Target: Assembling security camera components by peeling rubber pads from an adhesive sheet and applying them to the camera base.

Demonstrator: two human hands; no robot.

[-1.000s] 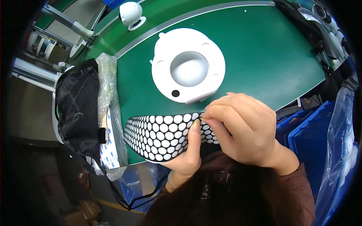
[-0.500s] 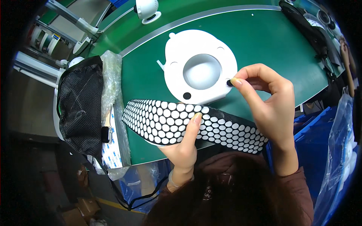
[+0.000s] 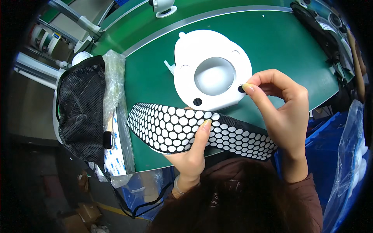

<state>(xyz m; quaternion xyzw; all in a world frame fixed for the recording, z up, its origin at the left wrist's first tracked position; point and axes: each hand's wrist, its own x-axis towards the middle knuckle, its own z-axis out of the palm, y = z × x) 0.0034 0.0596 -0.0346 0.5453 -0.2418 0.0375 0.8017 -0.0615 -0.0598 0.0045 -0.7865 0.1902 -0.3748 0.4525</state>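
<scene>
A rounded white plastic housing (image 3: 184,83) with a big round opening lies on the green worktable. One black round pad (image 3: 197,101) sits on its near left part. At the housing's right edge my right hand (image 3: 287,106) is closed, thumb and forefinger pinching another black round pad (image 3: 241,89) against the surface; the fingertips partly cover it. My left hand (image 3: 190,159) grips a curved black sheet of white-faced round stickers (image 3: 167,126), thumb on top and the other fingers mostly hidden beneath. This sheet hangs over the table's near edge, just in front of the housing.
On the left are a black mesh bag (image 3: 81,108) and clear bubble wrap (image 3: 114,77). A small white camera-like device (image 3: 163,6) stands at the back. Blue bins (image 3: 326,143) with plastic film lie at the right. A black bag (image 3: 314,35) rests at the far right.
The housing appears slightly farther right and lower in the picture, and both hands and the sheet shift slightly with it. My right hand keeps its pinch on the pad at the housing's edge.
</scene>
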